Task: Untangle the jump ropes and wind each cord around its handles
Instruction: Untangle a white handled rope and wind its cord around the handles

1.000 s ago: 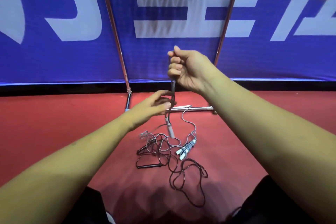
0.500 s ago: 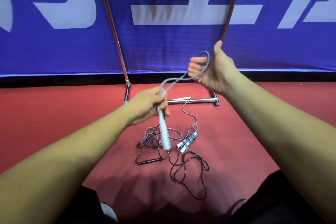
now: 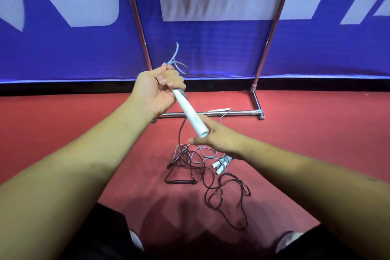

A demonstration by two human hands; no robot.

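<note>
Blocked at 12 o'clock from the cord tangle (image 3: 190,160) by the rack's base bar (image 3: 242,112) and banner (image 3: 211,53). Crowded at 3 by the wound white bundle (image 3: 223,161), at 5 by black loops (image 3: 248,191). Barred from above by the white handle (image 3: 191,115) in the left hand (image 3: 154,91) and the flat right hand (image 3: 221,141). Open at 9 over red floor (image 3: 63,116).

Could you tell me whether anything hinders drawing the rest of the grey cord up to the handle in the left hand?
Yes: on the floor the grey cord lies tangled among loops of the black jump rope, just under the open right hand. The left hand grips the white handle.
</note>
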